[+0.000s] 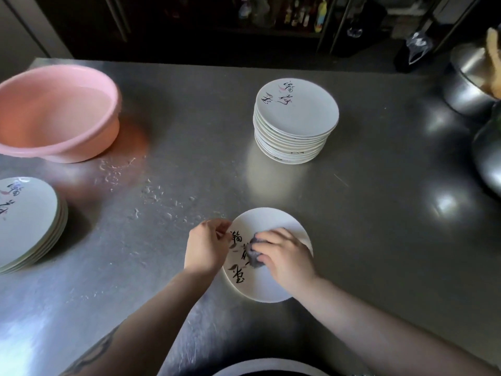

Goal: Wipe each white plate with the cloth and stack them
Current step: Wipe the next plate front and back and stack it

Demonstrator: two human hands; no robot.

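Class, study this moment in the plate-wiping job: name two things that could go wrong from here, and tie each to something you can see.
1. The left hand grips the plate only at its rim while the right hand presses the cloth on it; the plate could slip.
2. Water droplets lie on the steel table, so a wiped plate set there may get wet again.

The tabletop [379, 213] is brushed steel, dull grey with soft glare patches and beaded water droplets [160, 196] toward its left edge. The plates [296, 107] look like glazed white ceramic, smooth and faintly shiny. The basin [54, 112] is matt pink plastic. The cloth [254, 253] is soft, crumpled grey fabric. Polished metal bowls [469, 85] gleam at the right edge.
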